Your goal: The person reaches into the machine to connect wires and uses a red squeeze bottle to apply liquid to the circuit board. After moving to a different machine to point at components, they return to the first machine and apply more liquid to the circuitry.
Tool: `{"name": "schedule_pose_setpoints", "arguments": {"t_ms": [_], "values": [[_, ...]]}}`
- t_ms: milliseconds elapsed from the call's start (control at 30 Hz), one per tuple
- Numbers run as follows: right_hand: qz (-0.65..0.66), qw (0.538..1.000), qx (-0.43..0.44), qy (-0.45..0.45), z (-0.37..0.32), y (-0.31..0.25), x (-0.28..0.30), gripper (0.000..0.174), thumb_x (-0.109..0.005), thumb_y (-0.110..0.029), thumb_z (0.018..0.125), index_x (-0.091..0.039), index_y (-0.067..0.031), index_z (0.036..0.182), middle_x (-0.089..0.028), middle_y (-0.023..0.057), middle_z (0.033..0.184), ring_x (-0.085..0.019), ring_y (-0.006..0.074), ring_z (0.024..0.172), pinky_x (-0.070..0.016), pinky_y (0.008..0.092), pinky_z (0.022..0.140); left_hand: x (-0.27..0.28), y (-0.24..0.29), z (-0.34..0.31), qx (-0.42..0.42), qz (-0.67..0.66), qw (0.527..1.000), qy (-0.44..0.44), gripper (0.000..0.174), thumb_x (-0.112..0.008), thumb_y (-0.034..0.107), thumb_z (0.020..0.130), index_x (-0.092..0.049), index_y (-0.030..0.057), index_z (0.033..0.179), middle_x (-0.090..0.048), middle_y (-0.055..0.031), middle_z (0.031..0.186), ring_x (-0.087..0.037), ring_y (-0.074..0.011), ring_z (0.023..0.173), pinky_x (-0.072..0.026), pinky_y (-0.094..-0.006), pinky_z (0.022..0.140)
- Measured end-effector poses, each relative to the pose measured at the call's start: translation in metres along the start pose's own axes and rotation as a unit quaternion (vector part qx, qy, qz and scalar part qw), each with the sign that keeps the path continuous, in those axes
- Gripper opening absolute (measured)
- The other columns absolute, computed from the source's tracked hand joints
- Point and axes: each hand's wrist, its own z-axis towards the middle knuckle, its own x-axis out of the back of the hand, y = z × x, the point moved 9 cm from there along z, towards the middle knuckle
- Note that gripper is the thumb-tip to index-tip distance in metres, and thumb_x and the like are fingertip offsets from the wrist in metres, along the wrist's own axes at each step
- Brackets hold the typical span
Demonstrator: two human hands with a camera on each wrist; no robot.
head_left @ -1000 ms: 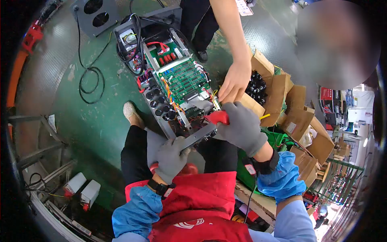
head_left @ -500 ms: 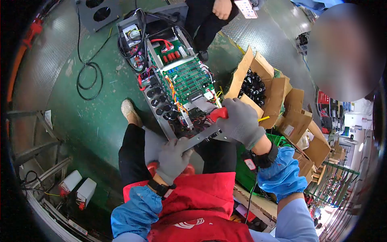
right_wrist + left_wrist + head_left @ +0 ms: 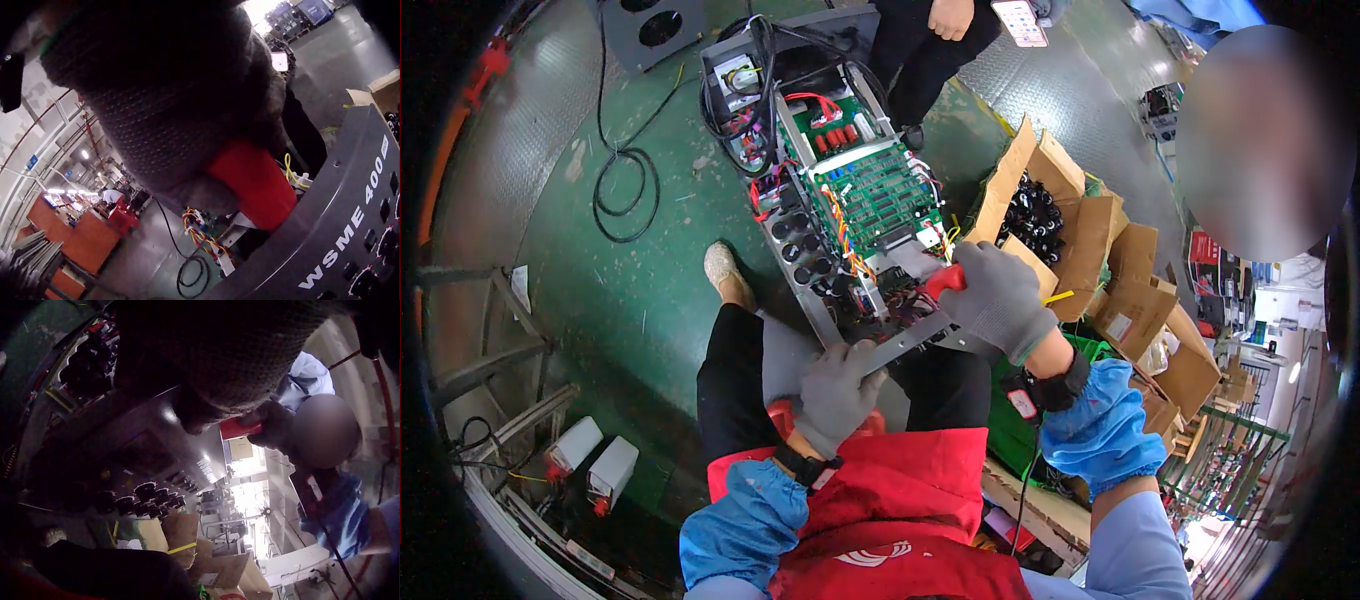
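The gloved left hand (image 3: pixel 840 393) grips the near left end of the dark front panel (image 3: pixel 900 347) of an opened machine. In the gloved right hand (image 3: pixel 1003 300) is a red object (image 3: pixel 944 281), held at the panel's other end; the right wrist view shows the red object (image 3: pixel 258 187) just behind the panel (image 3: pixel 325 212), which is marked WSME 400. What the red object's far end touches is hidden. Beyond the panel lie a green circuit board (image 3: pixel 880 195), coloured wires (image 3: pixel 845 235) and black capacitors (image 3: pixel 805 245). Knobs (image 3: pixel 147 500) line the panel's face in the left wrist view.
Open cardboard boxes (image 3: pixel 1090 235), one with black parts, stand at the right beside a green crate (image 3: pixel 1015 415). Another person's hand (image 3: pixel 950 18) rests on a dark-clothed leg beyond the machine. A coiled cable (image 3: pixel 630 195) and two white boxes (image 3: pixel 612 468) lie at the left.
The other person's bare hand has withdrawn from the machine's right side to their leg. Both gloved hands keep their grips, with only slight shifts in the view.
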Motion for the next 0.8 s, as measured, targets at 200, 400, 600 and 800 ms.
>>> {"name": "schedule_pose_setpoints", "arguments": {"t_ms": [200, 400, 600, 800], "values": [[-0.003, 1.000, 0.006, -0.001, 0.0006, -0.0014, -0.0034, 0.032, -0.070, -0.032, 0.071, -0.064, -0.0063, 0.090, -0.066, 0.0164, 0.086, -0.067, 0.0390, 0.080, -0.0529, 0.0488, 0.072, -0.0021, -0.0008, -0.0013, -0.005, 0.021, 1.000, 0.012, 0.039, -0.074, 0.030, 0.081, -0.065, 0.0107, 0.114, -0.065, -0.0104, 0.087, -0.065, -0.0325, 0.075, -0.0479, -0.0459, 0.069], [0.005, 1.000, -0.014, -0.002, 0.0040, 0.0049, -0.0001, 0.034, -0.072, -0.032, 0.068, -0.065, -0.0053, 0.087, -0.066, 0.0176, 0.080, -0.067, 0.0389, 0.079, -0.0527, 0.0474, 0.072, 0.0040, 0.0045, 0.0018, -0.003, 0.017, 1.000, 0.012, 0.039, -0.074, 0.029, 0.080, -0.065, 0.0119, 0.114, -0.065, -0.0102, 0.087, -0.065, -0.0326, 0.075, -0.0479, -0.0458, 0.069], [0.019, 1.000, -0.007, 0.000, 0.0055, 0.0045, 0.0050, 0.033, -0.072, -0.031, 0.068, -0.066, -0.0045, 0.087, -0.066, 0.0181, 0.078, -0.066, 0.0390, 0.078, -0.0527, 0.0466, 0.071, 0.0049, 0.0032, 0.0006, 0.024, 0.018, 0.999, -0.014, 0.043, -0.074, 0.032, 0.081, -0.065, 0.0107, 0.117, -0.067, -0.0137, 0.097, -0.065, -0.0373, 0.086, -0.0509, -0.0479, 0.074], [0.017, 1.000, 0.003, 0.000, 0.0013, -0.0013, 0.0035, 0.034, -0.071, -0.030, 0.069, -0.066, -0.0047, 0.090, -0.066, 0.0185, 0.081, -0.067, 0.0390, 0.079, -0.0528, 0.0472, 0.072, 0.0020, 0.0021, 0.0005, 0.041, 0.022, 0.998, -0.035, 0.042, -0.072, 0.032, 0.083, -0.065, 0.0115, 0.118, -0.066, -0.0135, 0.098, -0.065, -0.0365, 0.087, -0.0508, -0.0489, 0.075]]}}
